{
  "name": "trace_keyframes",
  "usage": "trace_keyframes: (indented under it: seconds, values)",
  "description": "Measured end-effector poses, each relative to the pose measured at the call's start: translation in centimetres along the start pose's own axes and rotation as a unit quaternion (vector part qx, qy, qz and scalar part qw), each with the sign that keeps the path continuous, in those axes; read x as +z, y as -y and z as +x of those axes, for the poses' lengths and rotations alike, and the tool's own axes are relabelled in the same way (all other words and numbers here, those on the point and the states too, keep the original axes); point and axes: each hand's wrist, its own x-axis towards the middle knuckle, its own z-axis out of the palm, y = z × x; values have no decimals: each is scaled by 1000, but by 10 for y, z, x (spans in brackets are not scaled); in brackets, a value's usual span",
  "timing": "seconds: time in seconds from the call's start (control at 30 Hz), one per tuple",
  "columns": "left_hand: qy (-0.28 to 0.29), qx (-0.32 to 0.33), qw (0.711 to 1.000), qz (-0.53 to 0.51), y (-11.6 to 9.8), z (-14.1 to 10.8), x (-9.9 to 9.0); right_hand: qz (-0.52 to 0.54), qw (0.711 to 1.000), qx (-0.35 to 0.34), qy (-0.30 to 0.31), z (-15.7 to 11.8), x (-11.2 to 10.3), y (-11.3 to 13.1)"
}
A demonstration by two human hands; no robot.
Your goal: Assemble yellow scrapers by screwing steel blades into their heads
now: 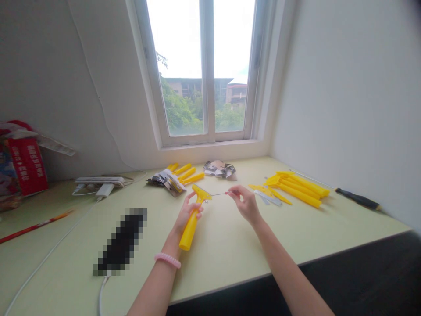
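Scraper (189, 232), yellow, is in the left hand (188, 216) above the counter (230, 250), near the middle of the work area. The left fingers are wrapped round its upper handle; the head points away from the person, and the wide end of the handle slants down toward the near edge. The right hand (246, 206) pinches a thin rod (219, 194) between thumb and fingers; its far end meets or nearly meets the side of the head, contact being impossible to confirm. The rod's held end is mostly hidden by the fingers. A pink coil band (167, 260) sits on the left wrist. To the right lie yellow handles (301, 189) in a pile, with flat pale strips (269, 198) just beside them and a black-handled tool (358, 199) beyond. Toward the window (207, 139) are packaged yellow-handled pieces (188, 174) and, beside these, crumpled wrappers (219, 170). A power strip (98, 180) lies to the far left.
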Motion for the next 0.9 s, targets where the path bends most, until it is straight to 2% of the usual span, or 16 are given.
trace_keyframes:
  seconds: [0.4, 0.9]
  values:
    - [6, -3, 1000, 11, 1, 1, -1, 3, 1000, 2, 4, 1, 0, -1]
    - [-1, 3, 1000, 24, -1, -2, 3, -17, 999, 35, 6, 1, -1, -3]
